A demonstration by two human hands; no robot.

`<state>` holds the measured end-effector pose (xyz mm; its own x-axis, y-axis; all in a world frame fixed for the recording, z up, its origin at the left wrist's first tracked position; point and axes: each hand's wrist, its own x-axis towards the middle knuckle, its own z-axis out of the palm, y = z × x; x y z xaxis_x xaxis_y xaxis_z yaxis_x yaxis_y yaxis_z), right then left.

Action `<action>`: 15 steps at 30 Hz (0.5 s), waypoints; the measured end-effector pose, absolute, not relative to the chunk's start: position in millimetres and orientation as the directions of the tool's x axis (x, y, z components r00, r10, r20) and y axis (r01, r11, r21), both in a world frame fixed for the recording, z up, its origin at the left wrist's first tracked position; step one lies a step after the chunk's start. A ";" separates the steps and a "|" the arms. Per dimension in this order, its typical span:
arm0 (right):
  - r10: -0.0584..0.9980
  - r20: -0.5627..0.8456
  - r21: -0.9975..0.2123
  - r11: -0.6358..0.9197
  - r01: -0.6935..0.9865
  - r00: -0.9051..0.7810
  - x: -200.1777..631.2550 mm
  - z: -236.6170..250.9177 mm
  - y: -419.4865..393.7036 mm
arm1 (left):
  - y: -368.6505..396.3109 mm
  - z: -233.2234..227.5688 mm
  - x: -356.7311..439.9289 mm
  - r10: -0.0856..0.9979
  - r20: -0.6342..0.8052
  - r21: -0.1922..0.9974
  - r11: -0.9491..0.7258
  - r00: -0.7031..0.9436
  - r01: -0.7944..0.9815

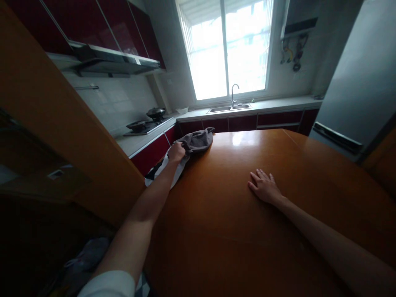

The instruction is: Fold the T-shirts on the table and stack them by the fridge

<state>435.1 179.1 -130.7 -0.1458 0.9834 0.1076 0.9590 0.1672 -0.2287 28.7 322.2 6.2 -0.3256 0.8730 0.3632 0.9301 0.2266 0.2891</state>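
Cloth (194, 142), grey and bunched, lies at the far left corner of the table (235, 214), partly hanging over the left edge, where a white and dark part of it drops down. The left hand (176, 152) is closed on the cloth at that edge, fingers curled into the folds. The right hand (264, 187) lies flat and open on the table, palm down, fingers spread, holding nothing, well apart from the cloth. Beyond the far edge run a counter with a sink (229, 108) and a stove (148, 123).
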 end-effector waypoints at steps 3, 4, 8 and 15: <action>0.981 0.128 -0.224 0.172 0.959 -0.146 435.9 -134.8 179.8 | 348.6 48.6 54.3 0.873 0.393 0.305 0.170 -0.287 0.937; 0.980 0.135 -0.224 0.174 0.959 -0.146 436.3 -136.8 180.2 | 356.0 59.2 67.2 0.868 0.417 0.310 0.144 -0.270 0.940; 0.972 0.178 -0.255 0.197 0.947 -0.154 437.6 -145.4 182.9 | 364.1 70.4 143.2 0.809 0.580 0.320 -0.122 -0.093 0.940; 0.873 0.440 -0.706 0.192 0.681 0.210 457.5 -140.1 192.9 | 282.3 2.3 289.0 0.740 0.149 0.220 -0.672 0.656 0.707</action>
